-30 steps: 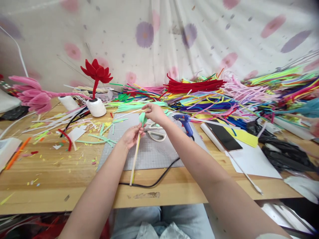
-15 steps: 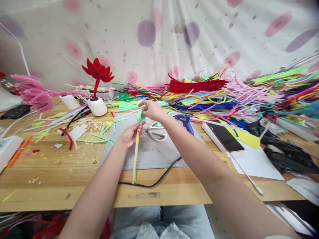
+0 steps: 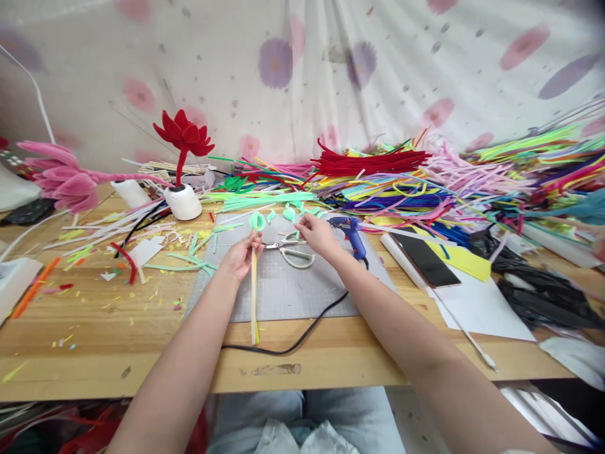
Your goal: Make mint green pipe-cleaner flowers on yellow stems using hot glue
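From the head view, I can see the person's left hand [image 3: 240, 257] held over the grey cutting mat [image 3: 312, 293], its grip pinching a mint-green coiled piece [image 3: 256, 221] just below the coil. A pale and yellow stem [image 3: 254, 293] hangs from that grip toward the near edge of the worktop [image 3: 155, 340]. The right hand [image 3: 317, 232] is a little way off, its fingertips drawn close together beside some small mint-green pieces [image 3: 289, 213]; from here I can't tell whether anything sits between them.

Between the two hands lie scissors [image 3: 299, 259] with pale handles, blades toward the left hand. A blue glue gun [image 3: 350, 232] rests just past the right hand, and a black cable [image 3: 302, 339] curves across the near side of the mat. Cut green strips [image 3: 182, 265] are strewn to the left. Further back, a red flower [image 3: 183, 133] stands upright in a white pot [image 3: 183, 205], with a pink flower [image 3: 70, 180] leaning beside it, and a heaped red bundle [image 3: 371, 162] of fuzzy stems lies toward the patterned curtain [image 3: 212, 57].
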`<state>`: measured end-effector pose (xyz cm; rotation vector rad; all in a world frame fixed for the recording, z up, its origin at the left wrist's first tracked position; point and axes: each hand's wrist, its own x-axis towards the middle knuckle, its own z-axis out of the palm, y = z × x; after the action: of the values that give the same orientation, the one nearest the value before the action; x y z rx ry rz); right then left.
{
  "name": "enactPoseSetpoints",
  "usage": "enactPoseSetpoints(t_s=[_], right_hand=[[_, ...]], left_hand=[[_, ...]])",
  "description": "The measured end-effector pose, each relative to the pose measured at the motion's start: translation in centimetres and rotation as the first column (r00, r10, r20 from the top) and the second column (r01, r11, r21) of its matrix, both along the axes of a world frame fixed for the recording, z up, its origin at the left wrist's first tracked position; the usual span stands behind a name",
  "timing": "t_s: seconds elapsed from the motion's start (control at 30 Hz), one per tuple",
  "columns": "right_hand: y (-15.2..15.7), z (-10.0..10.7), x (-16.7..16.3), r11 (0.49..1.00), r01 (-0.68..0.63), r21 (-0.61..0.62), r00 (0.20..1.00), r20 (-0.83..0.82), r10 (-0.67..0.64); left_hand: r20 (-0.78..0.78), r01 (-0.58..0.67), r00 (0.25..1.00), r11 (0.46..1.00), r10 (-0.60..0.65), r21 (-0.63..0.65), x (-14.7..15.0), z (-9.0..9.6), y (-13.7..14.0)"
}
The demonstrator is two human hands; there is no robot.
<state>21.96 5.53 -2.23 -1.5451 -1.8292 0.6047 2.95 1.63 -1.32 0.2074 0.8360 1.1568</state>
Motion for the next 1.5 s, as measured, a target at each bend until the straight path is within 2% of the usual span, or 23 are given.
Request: enactPoseSetpoints(t_s=[0.1, 0.23, 0.3, 0.4, 0.5, 0.6, 0.63, 0.7, 0.77, 0.8, 0.9, 1.03, 1.3, 1.5], right_hand=[[-0.1, -0.6, 1.0, 0.997, 0.009, 0.074, 0.986, 0.167, -0.021], [0.2, -1.2, 1.4, 0.961, -0.204, 0.189, 0.933, 0.333, 0.133], [0.2, -1.5, 1.3, 0.936, -0.291, 0.195, 0.900, 0.387, 0.199], [0.0, -2.1, 1.2, 0.935, -0.293, 0.198, 0.899, 0.391, 0.199], [-0.2, -2.4, 0.9, 0.953, -0.204, 0.225, 0.957, 0.251, 0.145], [-0.4, -2.3, 0.6, 0.979, -0.079, 0.190, 0.988, -0.118, 0.102], [-0.5, -2.2, 0.5, 0.989, -0.062, 0.132, 0.953, -0.285, 0.098], [-0.7, -1.8, 0.2, 0.992, -0.126, -0.023, 0.799, -0.595, 0.088], [-1.0, -1.4, 0.0, 0.955, -0.257, -0.146, 0.619, -0.784, 0.046], [-1.2, -1.2, -0.1, 0.932, -0.310, -0.187, 0.554, -0.832, 0.017], [-1.5, -1.0, -0.3, 0.881, -0.393, -0.262, 0.451, -0.890, -0.063], [-1.4, -0.7, -0.8, 0.845, -0.451, -0.286, 0.395, -0.913, -0.098], [-1.5, 0.2, -1.9, 0.869, -0.432, -0.241, 0.428, -0.903, -0.038], [-1.2, 0.3, -2.5, 0.897, -0.406, -0.176, 0.508, -0.859, 0.061]], left_hand=[[-0.059, -0.015, 0.998, 0.999, 0.017, 0.033, 0.2, -0.2, 0.0], [-0.092, 0.012, 0.996, 0.998, -0.006, 0.067, 0.3, -0.4, -0.1], [-0.085, 0.043, 0.996, 0.996, -0.036, 0.080, 0.3, -0.5, -0.3], [-0.045, 0.103, 0.994, 0.992, -0.100, 0.077, 0.2, -0.6, -0.4], [-0.011, 0.135, 0.991, 0.990, -0.135, 0.050, 0.2, -0.8, -0.4], [0.013, 0.151, 0.988, 0.988, -0.151, 0.041, 0.4, -0.9, -0.4], [0.021, 0.160, 0.987, 0.986, -0.161, 0.046, 0.5, -0.9, -0.4], [0.025, 0.178, 0.983, 0.982, -0.180, 0.061, 0.6, -1.0, -0.4], [0.006, 0.188, 0.982, 0.979, -0.189, 0.081, 0.9, -1.1, -0.5], [-0.015, 0.189, 0.982, 0.977, -0.189, 0.094, 1.0, -1.2, -0.6], [-0.128, 0.184, 0.978, 0.973, -0.167, 0.138, 1.4, -1.6, -0.8], [-0.281, 0.175, 0.952, 0.967, -0.118, 0.184, 2.0, -1.7, -1.0], [-0.392, 0.175, 0.917, 0.956, -0.072, 0.235, 2.6, -1.6, -1.3], [-0.529, 0.192, 0.848, 0.950, -0.035, 0.246, 3.3, -1.1, -1.7]])
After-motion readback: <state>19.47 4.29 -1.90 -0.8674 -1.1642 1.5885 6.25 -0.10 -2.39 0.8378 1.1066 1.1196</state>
